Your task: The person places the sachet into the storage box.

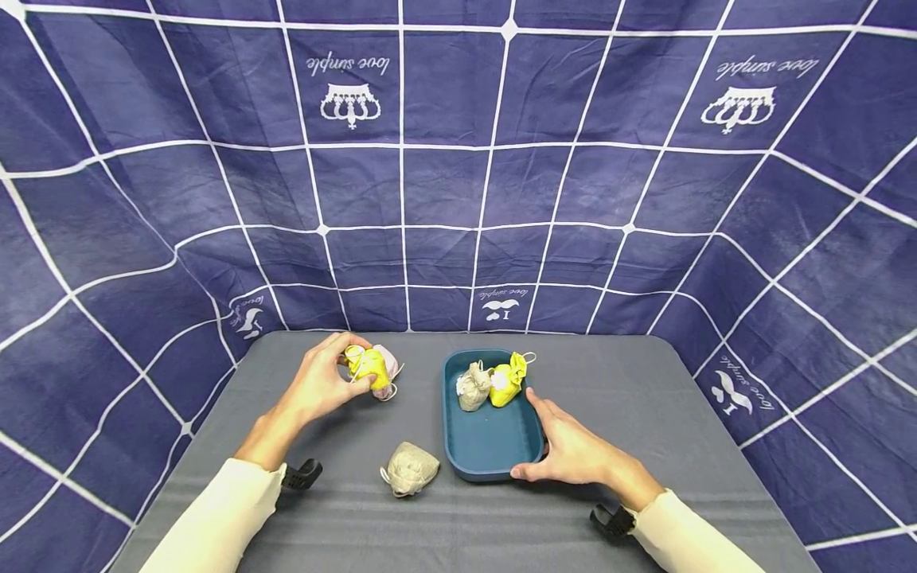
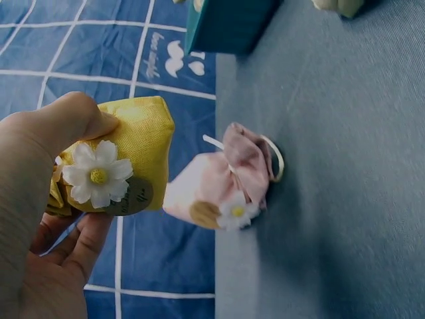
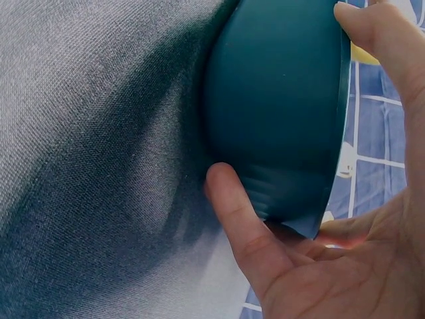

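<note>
My left hand (image 1: 322, 383) pinches a small yellow drawstring pouch (image 2: 143, 143) between thumb and fingers. A white flower decorates the pouch, and the left wrist view shows it raised off the table. Just beyond it, a pink drawstring pouch (image 2: 246, 166) with a white flower lies on the grey table. With thumb and fingers spread around its right side, my right hand (image 1: 573, 452) holds a blue rectangular tray (image 1: 487, 447). Inside the tray, toward its far end, a beige pouch (image 1: 473, 388) sits beside a second yellow pouch (image 1: 505, 387), whose neck leans over the rim.
Another beige pouch (image 1: 411, 469) lies on the grey table (image 1: 344, 517), left of the tray's near corner. A dark blue cloth (image 1: 444, 191) with white grid lines hangs behind the table and along both sides.
</note>
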